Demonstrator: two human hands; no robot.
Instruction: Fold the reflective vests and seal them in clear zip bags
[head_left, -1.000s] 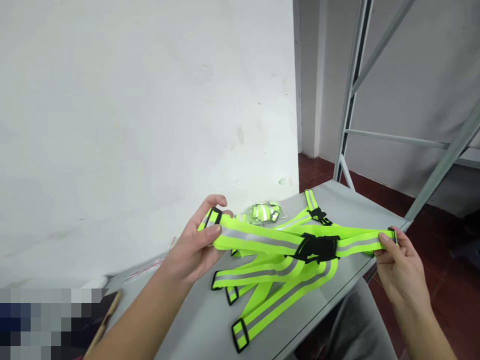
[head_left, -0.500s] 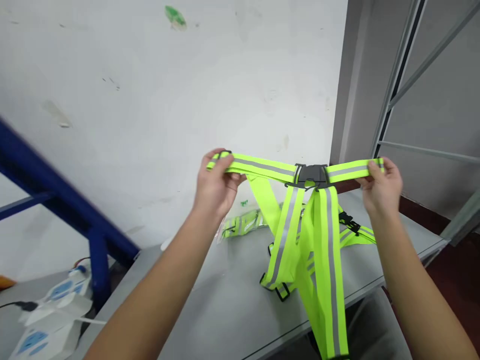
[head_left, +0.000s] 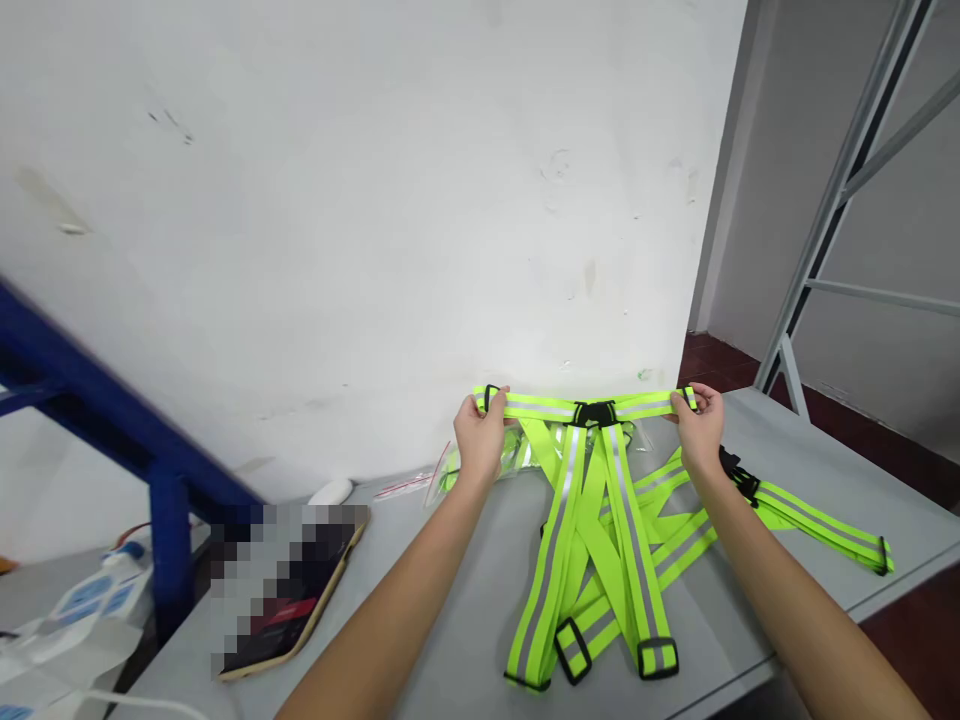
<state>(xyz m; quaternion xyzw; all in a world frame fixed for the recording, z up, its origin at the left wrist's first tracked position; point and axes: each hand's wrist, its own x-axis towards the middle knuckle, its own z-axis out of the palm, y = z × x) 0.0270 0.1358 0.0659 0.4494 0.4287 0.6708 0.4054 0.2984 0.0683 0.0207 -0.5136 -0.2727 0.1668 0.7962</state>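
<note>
A neon-yellow reflective vest made of elastic straps with grey stripes is stretched across the table's far side. My left hand pinches the left end of its waist belt, by a black slider. At the belt's right end, my right hand grips in the same way. The black buckle between them is fastened. Two shoulder straps hang from the belt toward me, their black sliders low over the table. Beneath and to the right lies another reflective vest, partly covered by my right forearm.
Clear plastic bags with more yellow straps lie against the white wall. To the left are a phone, a small white rounded object, a blue metal beam and white power sockets. A metal frame stands at right.
Both hands have moved down and away toward the wall with the vest, lowering it over the table. The straps now spread flatter. My view has shifted, bringing the phone into sight.
</note>
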